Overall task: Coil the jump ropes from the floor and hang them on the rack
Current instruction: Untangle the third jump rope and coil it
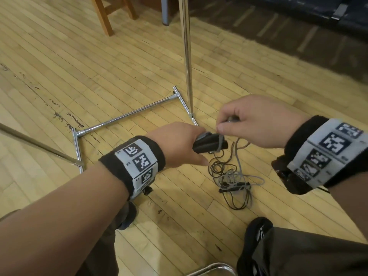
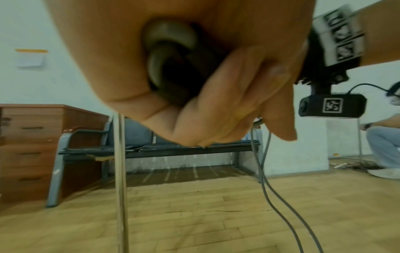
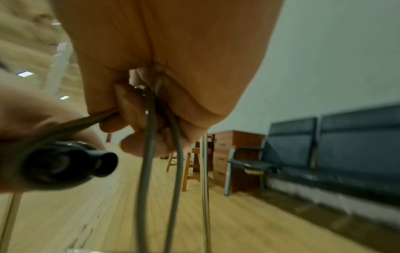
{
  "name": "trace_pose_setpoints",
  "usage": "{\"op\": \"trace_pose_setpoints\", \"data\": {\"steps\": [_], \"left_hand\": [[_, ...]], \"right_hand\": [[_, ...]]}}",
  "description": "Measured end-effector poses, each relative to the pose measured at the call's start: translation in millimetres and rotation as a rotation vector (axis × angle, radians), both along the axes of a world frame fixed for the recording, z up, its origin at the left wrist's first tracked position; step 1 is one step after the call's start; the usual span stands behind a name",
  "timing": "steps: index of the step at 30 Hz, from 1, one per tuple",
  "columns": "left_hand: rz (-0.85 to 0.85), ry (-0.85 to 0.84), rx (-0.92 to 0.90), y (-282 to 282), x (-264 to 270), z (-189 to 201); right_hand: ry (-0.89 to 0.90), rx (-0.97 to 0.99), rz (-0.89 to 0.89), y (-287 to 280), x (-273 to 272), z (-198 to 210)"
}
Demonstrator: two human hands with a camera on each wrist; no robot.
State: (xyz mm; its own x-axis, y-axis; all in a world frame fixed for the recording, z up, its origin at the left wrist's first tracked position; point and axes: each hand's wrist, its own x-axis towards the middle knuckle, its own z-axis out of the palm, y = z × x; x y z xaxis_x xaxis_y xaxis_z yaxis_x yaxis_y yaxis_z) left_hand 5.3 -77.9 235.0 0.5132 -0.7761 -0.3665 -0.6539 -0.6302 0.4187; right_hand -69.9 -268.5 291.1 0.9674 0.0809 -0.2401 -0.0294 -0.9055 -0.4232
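My left hand (image 1: 179,144) grips the handles (image 1: 211,145); my right hand (image 1: 256,120) pinches grey cord (image 1: 237,156). Tangled ropes (image 1: 233,182) remain at five o'clock, nothing hung yet.

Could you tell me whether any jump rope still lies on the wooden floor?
Yes, a tangle of thin black and grey jump rope cords lies on the wooden floor beneath the hands.

Black wristbands (image 1: 157,148) — white coded tags; dark trousers (image 1: 314,253) — black shoes (image 1: 257,230).
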Motion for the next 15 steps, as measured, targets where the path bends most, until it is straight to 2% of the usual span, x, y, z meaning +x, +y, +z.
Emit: {"op": "trace_pose_setpoints", "data": {"steps": [4, 9, 12, 15], "left_hand": [[-0.128, 0.034, -0.101, -2, -5, 12], [-0.015, 0.214, -0.344, 1, -10, 31], [0.154, 0.281, -0.476, 1, -5, 33], [0.388, 0.241, -0.484, 5, 13, 25]], "right_hand": [[0.067, 0.386, -0.158, -14, -3, -9], [0.166, 0.987, -0.357, -9, -4, -20], [0.146, 1.034, -0.482, -1, -3, -31], [0.169, 0.829, -0.498, 14, -6, -42]]}}
